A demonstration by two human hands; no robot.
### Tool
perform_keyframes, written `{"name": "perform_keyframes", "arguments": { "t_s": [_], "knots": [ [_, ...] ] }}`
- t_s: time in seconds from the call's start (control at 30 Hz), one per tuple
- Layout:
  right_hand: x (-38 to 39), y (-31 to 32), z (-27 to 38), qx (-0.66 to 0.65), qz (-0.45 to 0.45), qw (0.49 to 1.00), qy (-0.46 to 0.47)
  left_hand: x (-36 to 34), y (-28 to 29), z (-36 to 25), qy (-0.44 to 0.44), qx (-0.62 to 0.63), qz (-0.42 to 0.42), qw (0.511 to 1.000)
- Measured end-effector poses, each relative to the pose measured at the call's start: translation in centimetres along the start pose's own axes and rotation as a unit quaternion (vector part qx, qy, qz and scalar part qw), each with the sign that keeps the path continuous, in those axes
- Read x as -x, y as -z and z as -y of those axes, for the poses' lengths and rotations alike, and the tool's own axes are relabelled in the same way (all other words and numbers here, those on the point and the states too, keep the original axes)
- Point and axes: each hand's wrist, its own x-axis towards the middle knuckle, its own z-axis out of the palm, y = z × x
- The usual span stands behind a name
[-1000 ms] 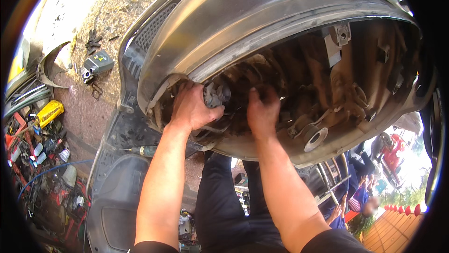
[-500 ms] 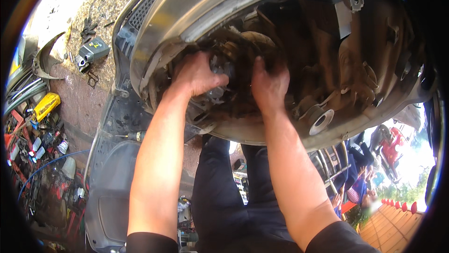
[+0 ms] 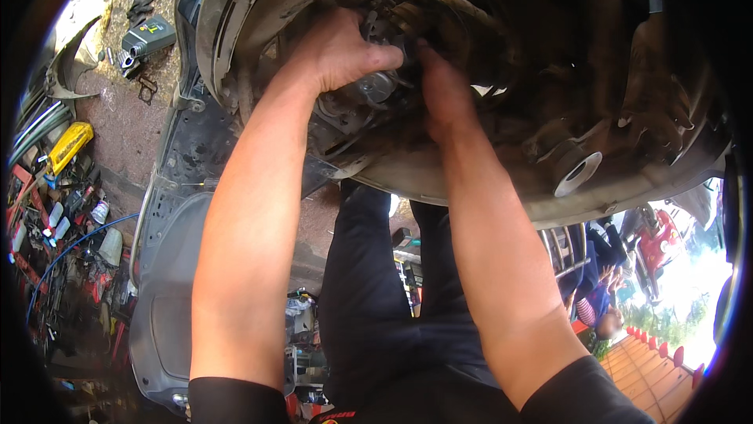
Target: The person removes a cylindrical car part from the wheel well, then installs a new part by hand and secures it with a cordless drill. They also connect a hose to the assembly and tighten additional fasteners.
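Both my arms reach up into a dark, hollow vehicle body (image 3: 408, 185) with a pale curved rim. Inside it on the left, my left hand (image 3: 337, 51) is closed round a dirty metal mechanical part (image 3: 376, 88); its thumb points right across the part and its other fingers are mostly out of sight behind it. My right hand (image 3: 447, 87) is on the other side of that part, its fingertips sunk in shadow, so their grip does not show. A round light-coloured ring (image 3: 579, 173) sits deeper in the body to the right.
A grey plastic panel (image 3: 176, 267) stands left of my legs. Further left lie a dark grey bottle (image 3: 150, 36), a yellow object (image 3: 69, 148), a blue hose (image 3: 78, 247) and heaped loose parts. At the lower right are a person (image 3: 602, 310) and a red vehicle (image 3: 657, 243).
My hands have shifted up in the picture, still at the metal part. The right hand has gone deeper into the shadow. The whole view has tilted, moving the body's rim upward.
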Motion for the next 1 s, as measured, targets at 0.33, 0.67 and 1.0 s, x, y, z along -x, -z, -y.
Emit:
{"name": "perform_keyframes", "arguments": {
  "t_s": [0.33, 0.67, 1.0],
  "knots": [
    [-1.2, -1.4, 0.6, -0.090, -0.029, 0.986, -0.138, 0.2, -0.3, 0.2, 0.013, 0.005, -0.006, 1.000],
    [-3.1, 3.2, 4.2, 0.592, -0.137, 0.784, 0.124, -0.1, -0.6, 0.0, 0.035, -0.013, 0.001, 0.999],
    [-9.9, 0.5, 6.6, 0.386, 0.073, 0.920, -0.016, 0.1, -0.8, -0.7, 0.068, -0.046, -0.009, 0.997]
  ]
}}
